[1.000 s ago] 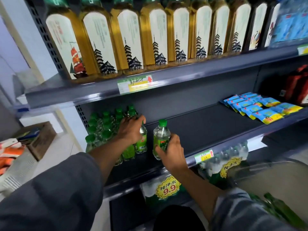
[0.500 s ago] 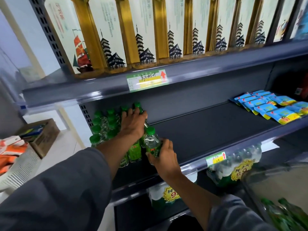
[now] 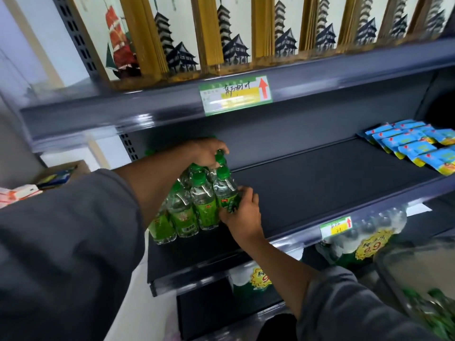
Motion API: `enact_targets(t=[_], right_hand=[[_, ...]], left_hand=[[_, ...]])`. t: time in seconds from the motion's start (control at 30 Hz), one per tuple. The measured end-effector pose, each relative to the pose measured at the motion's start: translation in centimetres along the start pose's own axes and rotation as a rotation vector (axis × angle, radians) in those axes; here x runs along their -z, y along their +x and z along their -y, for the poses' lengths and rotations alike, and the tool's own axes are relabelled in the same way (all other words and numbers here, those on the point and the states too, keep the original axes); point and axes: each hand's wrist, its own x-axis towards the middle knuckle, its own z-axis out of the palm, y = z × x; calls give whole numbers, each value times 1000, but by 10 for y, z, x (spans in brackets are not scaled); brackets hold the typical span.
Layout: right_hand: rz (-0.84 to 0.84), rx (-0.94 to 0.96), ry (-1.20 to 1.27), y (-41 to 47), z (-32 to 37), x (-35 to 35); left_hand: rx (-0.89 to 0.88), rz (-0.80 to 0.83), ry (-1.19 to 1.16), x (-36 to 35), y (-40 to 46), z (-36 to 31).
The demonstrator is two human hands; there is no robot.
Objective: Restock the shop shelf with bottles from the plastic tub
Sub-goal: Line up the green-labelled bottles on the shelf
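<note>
Head cam: left hand (image 3: pixel 206 151) curled over the caps at the back of the bottles (image 3: pixel 187 207), left on the shelf (image 3: pixel 332 188). Right hand (image 3: pixel 242 212) wraps the rightmost bottle (image 3: pixel 225 190), upright against the group. Tub (image 3: pixel 416 271) bottom right.

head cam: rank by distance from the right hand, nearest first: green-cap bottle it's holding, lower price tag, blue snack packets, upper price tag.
From the right hand:
1. Green-cap bottle, in its grip, left.
2. Lower price tag, shelf edge, right.
3. Upper price tag, above.
4. Blue snack packets, far right.
</note>
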Motion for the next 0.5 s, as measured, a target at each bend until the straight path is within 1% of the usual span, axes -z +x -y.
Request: enact_targets(t=[0.1,0.17,0.27,0.37,0.5], right_hand=[[5,1,28,-2,-4,-4],[13,17,15,-3,-5,-5],[24,22,1,-1,-5,-3],[60,8,-6,-1,-4,4],[76,11,-48,-6,-6,24]], left_hand=[[-7,-85,-67,-4,5,8],[22,-208,-114,-10,7,9],[76,-360,-267,-13,3,5],[79,-494,-304,-14,-8,0],[28,-661,-293,-15,-30,-23]])
